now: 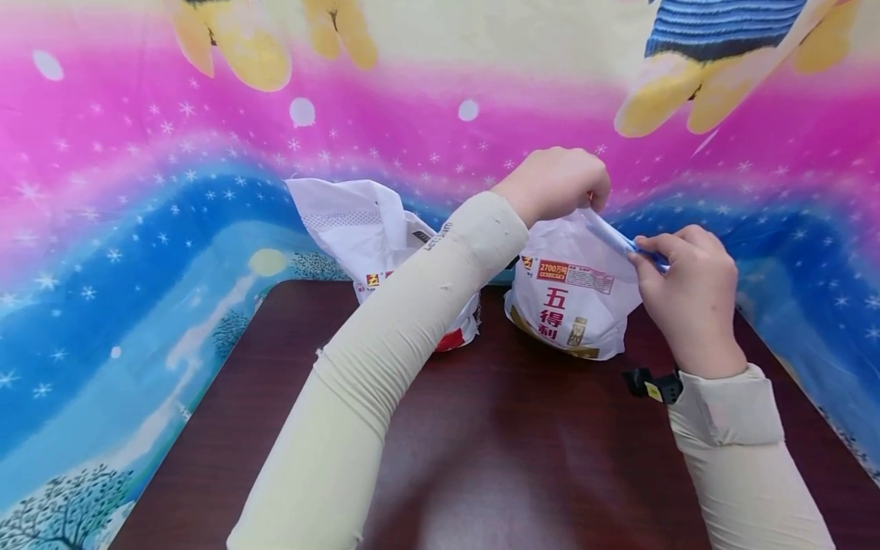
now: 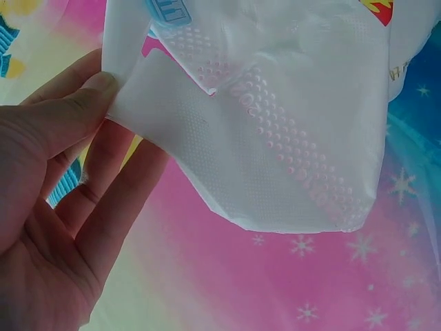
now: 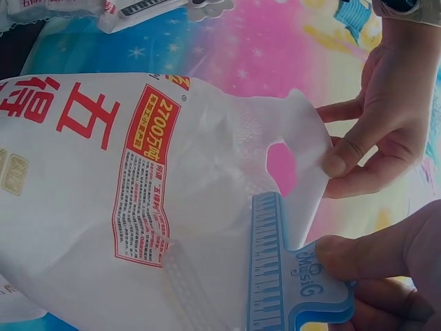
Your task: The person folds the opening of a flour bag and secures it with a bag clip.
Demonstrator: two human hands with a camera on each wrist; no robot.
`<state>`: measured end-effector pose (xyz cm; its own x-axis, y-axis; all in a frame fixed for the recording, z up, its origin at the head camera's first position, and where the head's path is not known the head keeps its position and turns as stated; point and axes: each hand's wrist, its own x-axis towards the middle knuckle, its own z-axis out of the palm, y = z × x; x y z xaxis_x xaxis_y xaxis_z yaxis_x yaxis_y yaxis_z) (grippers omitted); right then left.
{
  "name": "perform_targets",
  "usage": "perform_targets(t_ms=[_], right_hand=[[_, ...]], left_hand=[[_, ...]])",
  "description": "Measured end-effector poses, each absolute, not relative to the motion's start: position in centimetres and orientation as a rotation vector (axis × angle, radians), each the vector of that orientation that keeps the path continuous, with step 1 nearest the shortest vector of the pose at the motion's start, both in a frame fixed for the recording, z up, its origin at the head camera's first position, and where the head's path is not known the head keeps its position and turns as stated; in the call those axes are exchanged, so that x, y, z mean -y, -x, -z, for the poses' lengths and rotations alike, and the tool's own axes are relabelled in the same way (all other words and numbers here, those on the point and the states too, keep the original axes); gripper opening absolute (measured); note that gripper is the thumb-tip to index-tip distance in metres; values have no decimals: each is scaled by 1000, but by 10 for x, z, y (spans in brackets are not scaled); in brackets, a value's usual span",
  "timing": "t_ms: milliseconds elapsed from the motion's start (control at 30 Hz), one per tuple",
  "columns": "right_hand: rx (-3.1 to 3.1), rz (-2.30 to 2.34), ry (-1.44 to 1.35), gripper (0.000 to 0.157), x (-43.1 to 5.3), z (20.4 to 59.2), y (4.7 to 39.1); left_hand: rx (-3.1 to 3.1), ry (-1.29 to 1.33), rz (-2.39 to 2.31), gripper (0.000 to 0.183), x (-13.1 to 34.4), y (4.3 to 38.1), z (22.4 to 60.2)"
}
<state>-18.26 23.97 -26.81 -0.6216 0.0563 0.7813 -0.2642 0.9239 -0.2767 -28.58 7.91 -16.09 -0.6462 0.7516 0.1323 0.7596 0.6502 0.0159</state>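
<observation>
A white plastic bag [image 1: 574, 283] with red lettering and a brown-gold base stands on the table. My left hand [image 1: 557, 183] pinches its top edge between thumb and fingers, beside the oval handle hole, as the right wrist view shows. The edge is drawn up and taut in the left wrist view. My right hand [image 1: 690, 294] pinches the grip of a blue clip [image 3: 269, 262] with a piano-key pattern and the word Music. The clip's long bar lies across the bag's upper part, just below the handle hole.
A second white bag [image 1: 351, 221] stands to the left, partly behind my left forearm, its top leaning left. Both bags are near the far edge of the dark brown table [image 1: 495, 443]. A colourful printed cloth [image 1: 412, 114] hangs close behind.
</observation>
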Motion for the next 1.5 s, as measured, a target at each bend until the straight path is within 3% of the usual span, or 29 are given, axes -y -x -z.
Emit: perform_targets(t_ms=[1500], right_hand=[[2265, -600, -76, 35, -245, 266, 177]], left_hand=[[2607, 1189, -78, 32, -76, 276, 185]])
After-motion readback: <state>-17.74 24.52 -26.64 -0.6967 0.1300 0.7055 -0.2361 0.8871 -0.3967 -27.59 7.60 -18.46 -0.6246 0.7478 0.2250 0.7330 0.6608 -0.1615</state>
